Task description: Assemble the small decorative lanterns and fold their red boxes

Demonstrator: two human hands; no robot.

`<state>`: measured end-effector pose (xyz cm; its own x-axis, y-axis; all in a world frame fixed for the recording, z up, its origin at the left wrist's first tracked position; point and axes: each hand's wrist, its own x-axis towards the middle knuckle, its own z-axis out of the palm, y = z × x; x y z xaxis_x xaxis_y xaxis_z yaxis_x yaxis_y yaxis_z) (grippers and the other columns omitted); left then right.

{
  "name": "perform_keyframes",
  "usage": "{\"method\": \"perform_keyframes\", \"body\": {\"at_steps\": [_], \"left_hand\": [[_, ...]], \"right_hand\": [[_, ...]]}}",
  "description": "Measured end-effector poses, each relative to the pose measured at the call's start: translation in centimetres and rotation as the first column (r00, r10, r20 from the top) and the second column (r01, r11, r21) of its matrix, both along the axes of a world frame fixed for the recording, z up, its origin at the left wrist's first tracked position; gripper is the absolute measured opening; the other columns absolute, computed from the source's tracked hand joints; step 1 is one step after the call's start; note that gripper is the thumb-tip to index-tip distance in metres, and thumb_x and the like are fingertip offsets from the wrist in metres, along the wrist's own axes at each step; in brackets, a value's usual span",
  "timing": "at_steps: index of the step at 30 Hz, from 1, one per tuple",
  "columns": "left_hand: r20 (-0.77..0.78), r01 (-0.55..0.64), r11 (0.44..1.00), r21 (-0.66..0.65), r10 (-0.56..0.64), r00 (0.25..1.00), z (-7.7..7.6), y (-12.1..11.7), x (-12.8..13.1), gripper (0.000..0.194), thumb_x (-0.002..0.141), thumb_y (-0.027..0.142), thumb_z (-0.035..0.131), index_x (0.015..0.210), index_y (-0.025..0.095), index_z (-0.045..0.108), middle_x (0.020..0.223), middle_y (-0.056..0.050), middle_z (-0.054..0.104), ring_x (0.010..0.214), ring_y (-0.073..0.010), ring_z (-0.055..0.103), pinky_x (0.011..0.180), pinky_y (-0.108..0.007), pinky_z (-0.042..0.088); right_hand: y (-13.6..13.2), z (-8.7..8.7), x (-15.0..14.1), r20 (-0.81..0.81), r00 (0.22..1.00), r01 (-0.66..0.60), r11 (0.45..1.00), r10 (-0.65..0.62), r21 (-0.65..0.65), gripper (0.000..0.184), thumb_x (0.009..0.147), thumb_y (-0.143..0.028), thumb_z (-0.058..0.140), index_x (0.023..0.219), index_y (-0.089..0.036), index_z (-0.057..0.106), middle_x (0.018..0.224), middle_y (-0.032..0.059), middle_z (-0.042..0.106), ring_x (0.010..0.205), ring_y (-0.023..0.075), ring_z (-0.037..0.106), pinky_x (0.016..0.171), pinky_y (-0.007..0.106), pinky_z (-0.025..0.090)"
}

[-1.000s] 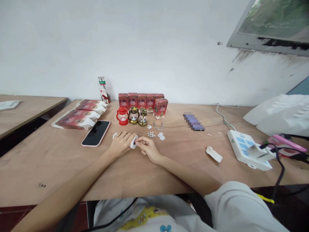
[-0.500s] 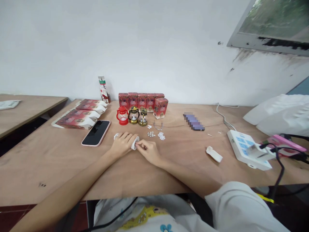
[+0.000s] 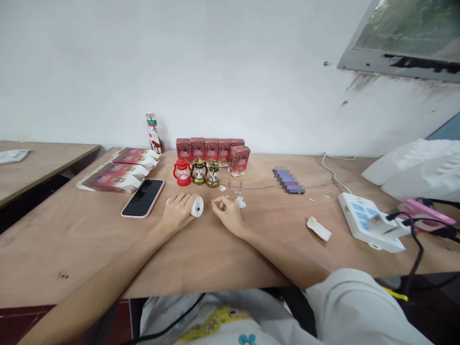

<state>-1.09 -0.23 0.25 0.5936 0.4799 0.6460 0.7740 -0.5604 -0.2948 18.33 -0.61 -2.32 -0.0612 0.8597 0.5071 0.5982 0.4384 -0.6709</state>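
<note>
My left hand [image 3: 178,211] is wrapped round a white lantern-like object [image 3: 197,206] lying on its side. Its round end faces right and shows a dark spot in the middle. Just to the right, my right hand [image 3: 229,214] has thumb and forefinger pinched together, apart from the white object; a tiny dark thing seems to be at the fingertips, too small to name. Small white pieces [image 3: 240,201] lie beyond the right hand, which hides most of the button cells. Behind them stand a red mini lantern [image 3: 182,172] and two black-and-gold mini lanterns [image 3: 199,171].
Red printed boxes [image 3: 204,149] line the wall side. Flattened boxes [image 3: 111,176] and a phone [image 3: 143,198] lie left. A second, blurred phone [image 3: 289,181], a white scrap [image 3: 318,229] and a power strip [image 3: 366,220] with cables are on the right. Thin metal pieces [image 3: 235,187] lie mid-table.
My right hand has moved right, away from the white object's end, and now covers most of the button cells. The left hand has turned the object so its round end shows.
</note>
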Motion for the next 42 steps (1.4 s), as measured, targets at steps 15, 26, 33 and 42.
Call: {"method": "perform_keyframes", "body": {"at_steps": [15,26,33,42], "left_hand": [[-0.04,0.016,0.998,-0.062,-0.018,0.999,-0.3,-0.1,0.3,0.025,0.087,0.033,0.05,0.101,0.015,0.059,0.078,-0.008,0.066,0.076,-0.0228,0.061,0.062,-0.033,0.04],[-0.097,0.092,0.991,0.098,-0.082,0.992,-0.4,-0.3,0.6,0.025,0.091,0.027,0.041,0.101,0.012,0.059,0.074,-0.008,0.066,0.071,-0.0212,0.059,0.058,-0.032,0.037],[-0.12,0.096,0.992,0.086,-0.086,0.989,-0.4,-0.3,0.6,0.024,0.09,0.024,0.042,0.103,0.013,0.058,0.079,-0.008,0.068,0.072,-0.0205,0.059,0.059,-0.031,0.037],[-0.118,0.057,0.996,0.062,-0.049,0.992,0.0,-0.3,0.8,0.02,0.089,0.021,0.043,0.101,0.014,0.058,0.075,-0.007,0.067,0.072,-0.0213,0.06,0.058,-0.032,0.037]], "right_hand": [[-0.8,0.0,-0.1,0.055,0.985,-0.17,0.978,0.164,0.122,0.019,0.085,-0.032,0.05,0.079,-0.022,0.064,0.048,-0.0053,0.045,0.046,0.0102,0.045,0.053,0.022,0.036],[-2.1,-0.2,-1.3,0.027,0.956,-0.293,0.944,0.293,0.153,0.027,0.088,-0.034,0.046,0.08,-0.023,0.069,0.06,0.0012,0.062,0.051,0.0129,0.052,0.056,0.025,0.041],[-1.9,-0.4,-1.2,0.081,0.957,-0.291,0.927,0.28,0.236,0.025,0.089,-0.029,0.046,0.079,-0.02,0.068,0.062,0.0018,0.064,0.053,0.0122,0.055,0.055,0.023,0.041],[-1.7,-0.6,-1.6,0.119,0.972,-0.231,0.899,0.201,0.371,0.023,0.089,-0.027,0.046,0.078,-0.018,0.063,0.051,-0.0039,0.054,0.044,0.0081,0.048,0.049,0.019,0.036]]}}
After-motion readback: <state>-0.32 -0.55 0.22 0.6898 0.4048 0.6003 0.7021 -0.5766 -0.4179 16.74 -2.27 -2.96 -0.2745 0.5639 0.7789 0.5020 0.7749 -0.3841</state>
